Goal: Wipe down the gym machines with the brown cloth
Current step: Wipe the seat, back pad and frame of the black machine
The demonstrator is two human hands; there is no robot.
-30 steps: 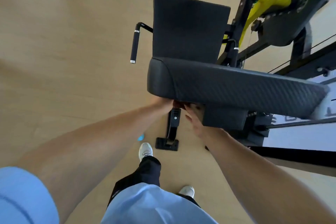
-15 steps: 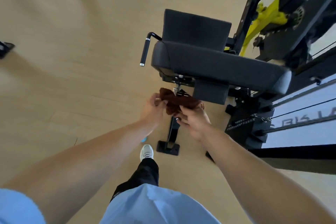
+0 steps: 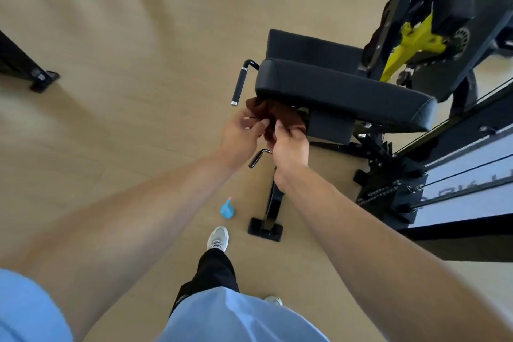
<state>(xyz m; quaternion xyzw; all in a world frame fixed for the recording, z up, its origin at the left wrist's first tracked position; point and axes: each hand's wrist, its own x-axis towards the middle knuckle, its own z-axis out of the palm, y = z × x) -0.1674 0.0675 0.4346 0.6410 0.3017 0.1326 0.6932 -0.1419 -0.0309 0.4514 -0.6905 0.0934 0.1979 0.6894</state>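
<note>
Below the black seat pad [image 3: 341, 91], left hand [image 3: 241, 133] and right hand [image 3: 291, 144] pinch the bunched brown cloth [image 3: 273, 114], fingers curled; a loose fold could snag the seat's metal fittings.

The brown cloth [image 3: 273, 115] was bunched and crumpled, pinched between the fingers [image 3: 256, 126] of both hands. Just beyond the fingers stood the gym machine [image 3: 344, 91], black, with padded seat and yellow parts.

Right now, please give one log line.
hands: left hand, right hand hold brown cloth | place: below seat pad | wiping: paused
</note>
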